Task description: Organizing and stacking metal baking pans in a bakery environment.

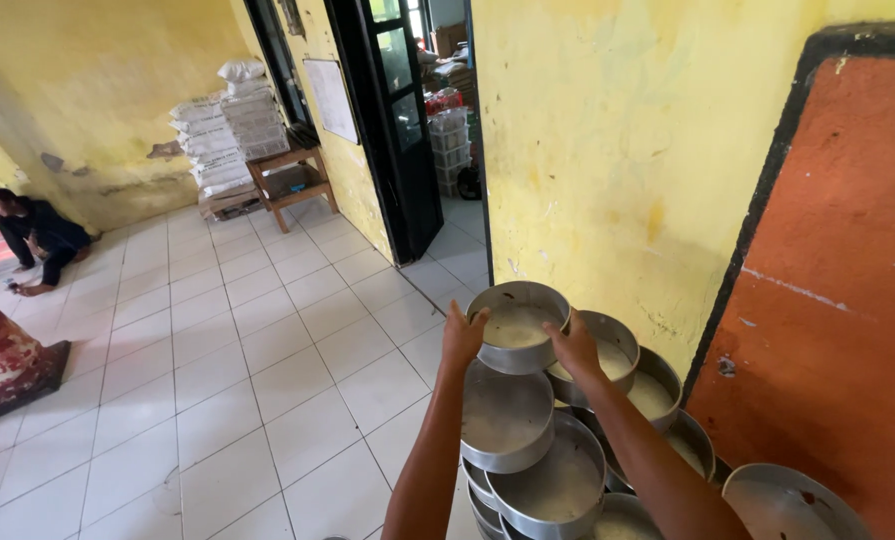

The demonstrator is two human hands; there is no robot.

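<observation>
While both hands grip the top round pan, stacked pans stand on white floor tiles; yellow walls.

Two bare forearms come in from the bottom centre of the frame, no sleeves visible up to the frame edge. Left hand and right hand both bare: no gloves, no rings, no watch or wristband to be seen. Fingers partly hidden, nails too small to tell. Rest of the body out of view.
</observation>
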